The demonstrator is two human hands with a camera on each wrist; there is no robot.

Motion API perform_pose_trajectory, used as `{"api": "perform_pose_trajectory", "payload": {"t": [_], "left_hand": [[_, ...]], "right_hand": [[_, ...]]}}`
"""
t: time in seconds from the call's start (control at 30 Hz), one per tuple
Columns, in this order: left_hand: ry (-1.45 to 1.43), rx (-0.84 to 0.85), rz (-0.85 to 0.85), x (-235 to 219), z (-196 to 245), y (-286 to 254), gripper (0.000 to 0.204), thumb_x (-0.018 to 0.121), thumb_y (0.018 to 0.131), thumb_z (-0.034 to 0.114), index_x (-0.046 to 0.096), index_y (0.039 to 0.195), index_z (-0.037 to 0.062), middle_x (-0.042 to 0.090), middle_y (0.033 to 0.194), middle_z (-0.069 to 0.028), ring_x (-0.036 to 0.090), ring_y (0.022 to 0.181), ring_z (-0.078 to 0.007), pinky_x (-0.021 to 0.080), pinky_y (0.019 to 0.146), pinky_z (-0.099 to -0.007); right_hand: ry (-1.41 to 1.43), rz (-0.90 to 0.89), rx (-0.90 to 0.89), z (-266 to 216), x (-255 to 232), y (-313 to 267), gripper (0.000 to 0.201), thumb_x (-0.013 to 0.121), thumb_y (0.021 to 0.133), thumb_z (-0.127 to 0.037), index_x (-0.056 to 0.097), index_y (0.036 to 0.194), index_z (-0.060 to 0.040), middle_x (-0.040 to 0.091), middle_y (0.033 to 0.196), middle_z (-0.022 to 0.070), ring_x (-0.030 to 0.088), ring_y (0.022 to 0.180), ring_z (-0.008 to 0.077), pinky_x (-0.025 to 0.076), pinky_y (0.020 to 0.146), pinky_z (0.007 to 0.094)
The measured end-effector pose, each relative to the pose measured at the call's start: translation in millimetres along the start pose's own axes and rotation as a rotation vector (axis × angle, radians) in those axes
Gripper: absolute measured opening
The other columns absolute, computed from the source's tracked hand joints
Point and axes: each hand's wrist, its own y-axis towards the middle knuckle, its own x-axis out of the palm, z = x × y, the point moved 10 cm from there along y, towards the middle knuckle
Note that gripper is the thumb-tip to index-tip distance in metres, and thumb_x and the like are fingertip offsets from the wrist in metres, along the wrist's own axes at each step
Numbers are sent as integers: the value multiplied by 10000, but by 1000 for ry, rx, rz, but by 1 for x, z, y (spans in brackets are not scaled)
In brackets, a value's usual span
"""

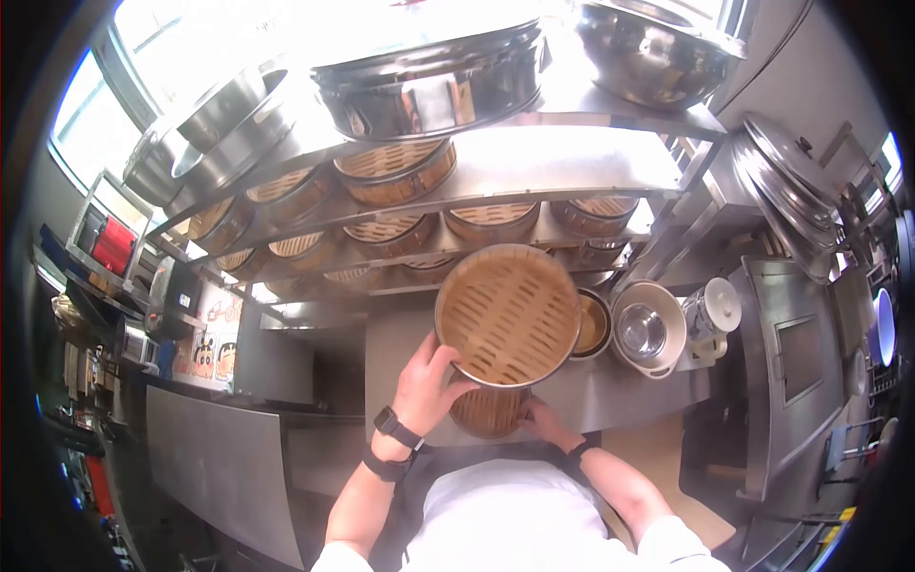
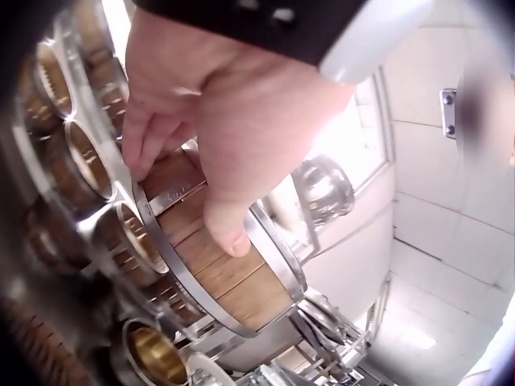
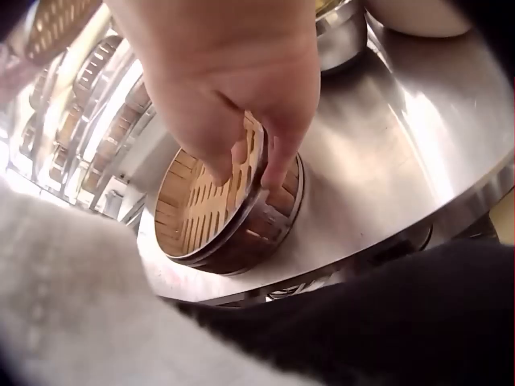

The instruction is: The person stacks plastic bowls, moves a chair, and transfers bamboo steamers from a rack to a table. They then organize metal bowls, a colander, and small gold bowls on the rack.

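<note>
Steel counter (image 1: 391, 334) below. Left hand (image 1: 421, 386) grips raised steamer (image 1: 510, 315), right hand (image 1: 546, 421) pinches lower steamer (image 1: 481, 415) by wall. Keep both steady.

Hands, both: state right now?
Left hand: holding the raised bamboo steamer by its side.
Right hand: pinching the rim of the lower bamboo steamer.
</note>
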Motion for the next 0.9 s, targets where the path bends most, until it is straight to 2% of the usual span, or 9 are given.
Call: {"api": "perform_pose_trajectory", "payload": {"t": [0.17, 0.23, 0.3, 0.4, 0.47, 0.5, 0.57, 0.73, 0.9], "left_hand": [[32, -262, -104, 44, -92, -91, 407, 846, 672, 149, 565, 953, 60, 618, 1058, -172, 609, 994, -400, 519, 805, -431], [-22, -342, -164, 68, -124, -119, 415, 841, 691, 151, 555, 980, 69, 600, 1176, -166, 599, 1070, -387, 528, 856, -435], [-48, -354, -175, 85, -143, -139, 400, 831, 701, 137, 546, 974, 74, 582, 1208, -167, 583, 1087, -396, 516, 882, -443], [-71, -312, -264, 117, -165, -163, 529, 820, 737, 176, 539, 1175, 78, 523, 1320, -212, 550, 1183, -389, 492, 954, -427], [-196, -368, -179, 126, -176, -171, 785, 799, 773, 184, 378, 1423, 58, 464, 1390, -277, 477, 1302, -372, 449, 1029, -419], [-198, -372, -180, 133, -181, -174, 785, 799, 773, 184, 378, 1423, 58, 464, 1390, -277, 477, 1302, -372, 449, 1029, -419], [-522, -815, -123, 153, -225, -198, 889, 707, 864, 252, 158, 1520, 15, 403, 1441, -297, 429, 1349, -356, 406, 1076, -416], [-213, -740, -259, 191, -284, -203, 566, 525, 926, 257, 380, 1398, -21, 475, 1344, -334, 495, 1233, -458, 436, 1020, -474], [-71, -727, -340, 163, -261, -160, 418, 445, 927, 206, 510, 1255, -46, 557, 1193, -353, 536, 1101, -506, 459, 953, -505]], "right_hand": [[195, 200, 29, 21, -7, 5, 509, 655, 861, -173, 456, 1303, -18, 600, 1177, 231, 651, 982, 392, 538, 847, 433], [753, 58, 500, 32, -5, -12, 513, 522, 960, -140, 335, 1429, -49, 525, 1331, 219, 633, 1075, 308, 532, 904, 408], [795, 38, 556, 38, -10, -20, 482, 471, 991, -216, 343, 1428, -58, 527, 1319, 229, 625, 1084, 325, 520, 922, 422], [859, 11, 654, 34, -12, -29, 496, 403, 1022, -348, 356, 1428, -67, 532, 1306, 235, 619, 1092, 333, 504, 946, 435], [879, 3, 699, 18, -17, -32, 529, 388, 1022, -404, 363, 1429, -67, 536, 1303, 232, 621, 1093, 322, 498, 953, 434], [855, -77, 646, -1, -17, -29, 553, 400, 1016, -430, 374, 1425, -59, 526, 1328, 221, 618, 1096, 328, 492, 956, 437], [828, -157, 591, -16, -5, -23, 578, 412, 1010, -456, 385, 1421, -52, 515, 1352, 211, 614, 1099, 334, 486, 960, 440], [-28, -20, 299, 9, 2, 9, 469, 444, 983, -353, 550, 1250, 18, 641, 1122, 288, 621, 1037, 439, 490, 902, 487], [-155, 103, 346, -12, -24, 19, 405, 448, 974, -311, 592, 1141, 29, 640, 1020, 313, 596, 993, 485, 480, 873, 523]]}}
